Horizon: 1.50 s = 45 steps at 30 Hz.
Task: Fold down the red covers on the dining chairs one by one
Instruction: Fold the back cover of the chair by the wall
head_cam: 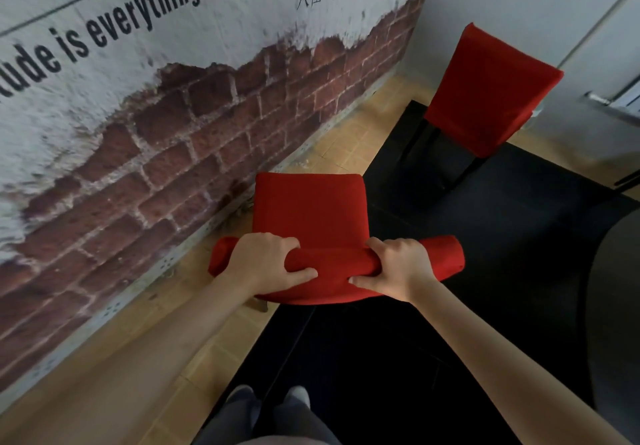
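Just below me stands a dining chair with a red seat (308, 205). Its red cover (332, 259) is bunched into a thick roll across the top of the backrest. My left hand (266, 259) grips the roll left of centre, fingers over the top and thumb underneath. My right hand (398, 268) grips it right of centre the same way. Both ends of the roll stick out past my hands. A second chair (485, 94) stands further back on the right, its red cover hanging down over the backrest above black legs.
A brick-pattern wall (173, 133) with printed lettering runs along the left, close to the near chair. A black mat (450, 271) covers the floor under both chairs, with tan tiles (363, 129) beside it. A dark rounded table edge (620, 288) is at the right. My shoes (270, 399) are below.
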{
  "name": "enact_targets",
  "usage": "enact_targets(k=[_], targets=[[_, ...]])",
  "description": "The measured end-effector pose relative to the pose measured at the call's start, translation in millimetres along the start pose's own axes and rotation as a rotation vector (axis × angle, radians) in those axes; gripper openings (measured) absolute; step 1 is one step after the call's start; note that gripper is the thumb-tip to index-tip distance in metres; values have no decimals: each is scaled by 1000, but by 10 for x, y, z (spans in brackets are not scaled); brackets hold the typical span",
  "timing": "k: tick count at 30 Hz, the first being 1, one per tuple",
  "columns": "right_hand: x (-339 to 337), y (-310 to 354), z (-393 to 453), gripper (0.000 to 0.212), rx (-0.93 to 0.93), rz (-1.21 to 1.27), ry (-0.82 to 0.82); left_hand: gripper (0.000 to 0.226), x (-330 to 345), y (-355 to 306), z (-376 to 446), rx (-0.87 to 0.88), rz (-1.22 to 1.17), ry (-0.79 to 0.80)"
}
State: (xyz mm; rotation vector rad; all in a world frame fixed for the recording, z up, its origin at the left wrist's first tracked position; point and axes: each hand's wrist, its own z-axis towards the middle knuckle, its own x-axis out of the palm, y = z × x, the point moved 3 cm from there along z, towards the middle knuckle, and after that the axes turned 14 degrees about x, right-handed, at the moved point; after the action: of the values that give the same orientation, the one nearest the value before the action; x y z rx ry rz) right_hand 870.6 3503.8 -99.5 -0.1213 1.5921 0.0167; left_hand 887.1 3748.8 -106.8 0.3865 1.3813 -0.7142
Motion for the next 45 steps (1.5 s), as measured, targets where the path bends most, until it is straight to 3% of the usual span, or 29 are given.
enact_targets(k=[8, 22, 45], targets=[[-13, 243, -264, 71, 139, 67, -36, 77, -52, 90, -101, 91, -42, 14], [28, 696, -713, 74, 400, -58, 38, 75, -173, 248, -272, 336, 1, 51], [2, 1719, -1255, 67, 808, -32, 52, 81, -233, 665, -461, 685, -21, 40]])
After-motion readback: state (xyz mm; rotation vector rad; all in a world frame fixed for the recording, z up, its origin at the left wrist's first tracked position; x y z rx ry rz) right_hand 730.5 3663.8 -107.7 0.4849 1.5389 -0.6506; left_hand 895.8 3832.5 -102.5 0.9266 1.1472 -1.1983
